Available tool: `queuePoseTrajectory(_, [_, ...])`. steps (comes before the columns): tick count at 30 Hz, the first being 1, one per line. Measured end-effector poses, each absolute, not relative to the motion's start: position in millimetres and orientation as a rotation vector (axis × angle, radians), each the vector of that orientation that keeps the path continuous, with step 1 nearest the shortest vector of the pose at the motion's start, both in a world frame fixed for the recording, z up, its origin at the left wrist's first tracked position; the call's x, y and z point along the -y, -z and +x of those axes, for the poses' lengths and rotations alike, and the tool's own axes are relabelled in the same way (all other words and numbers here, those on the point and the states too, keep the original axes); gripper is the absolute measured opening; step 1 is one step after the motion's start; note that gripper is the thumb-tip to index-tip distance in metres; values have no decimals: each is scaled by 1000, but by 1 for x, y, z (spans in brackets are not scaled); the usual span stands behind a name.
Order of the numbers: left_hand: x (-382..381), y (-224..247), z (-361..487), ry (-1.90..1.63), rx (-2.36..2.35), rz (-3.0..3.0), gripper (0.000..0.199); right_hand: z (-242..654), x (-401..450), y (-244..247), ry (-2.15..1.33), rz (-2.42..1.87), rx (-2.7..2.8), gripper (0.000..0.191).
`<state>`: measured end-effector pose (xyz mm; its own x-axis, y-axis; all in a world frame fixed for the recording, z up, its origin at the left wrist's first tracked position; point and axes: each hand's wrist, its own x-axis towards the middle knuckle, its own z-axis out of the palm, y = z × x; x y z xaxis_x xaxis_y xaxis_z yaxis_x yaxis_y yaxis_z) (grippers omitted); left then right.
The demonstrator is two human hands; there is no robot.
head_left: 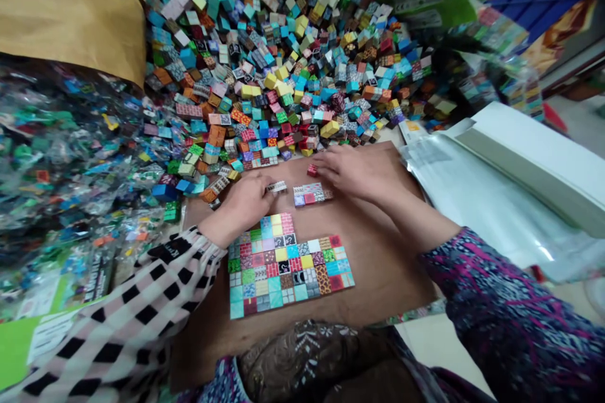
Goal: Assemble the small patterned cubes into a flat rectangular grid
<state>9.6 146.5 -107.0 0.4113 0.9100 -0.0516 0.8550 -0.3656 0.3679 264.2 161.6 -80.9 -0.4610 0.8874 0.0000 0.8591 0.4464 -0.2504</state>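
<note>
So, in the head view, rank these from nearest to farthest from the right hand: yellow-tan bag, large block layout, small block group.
From the right hand:
1. Small block group: just left of the hand, on the brown board.
2. Large block layout: nearer the body, lower in the picture.
3. Yellow-tan bag: far upper left.

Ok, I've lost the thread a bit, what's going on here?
A person is working with small patterned blocks on a brown board. The left hand is at a short pale strip, and the right hand has its fingers at a red block. A small cluster sits between them. Nearer the body lies a flat block grid with a stepped far edge; beyond the board is a big loose pile.
</note>
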Motion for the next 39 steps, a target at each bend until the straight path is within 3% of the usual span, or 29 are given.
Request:
queuePoseTrajectory(9, [-146,109,5,-264,-1486,2351,26,261,-160,85,-242,-1663,2680,23])
queuePoseTrajectory(25, [-145,109,3,-251,-1493,2306,38,279,-128,84,-267,-1641,2627,26])
queuePoseTrajectory(31, [-145,108,14,-262,-1516,2296,31,266,-120,91,-283,-1430,2756,30])
queuePoseTrajectory(39, [-115,85,9,-204,-1452,2407,38,268,-104,88,-381,-1428,2777,28])
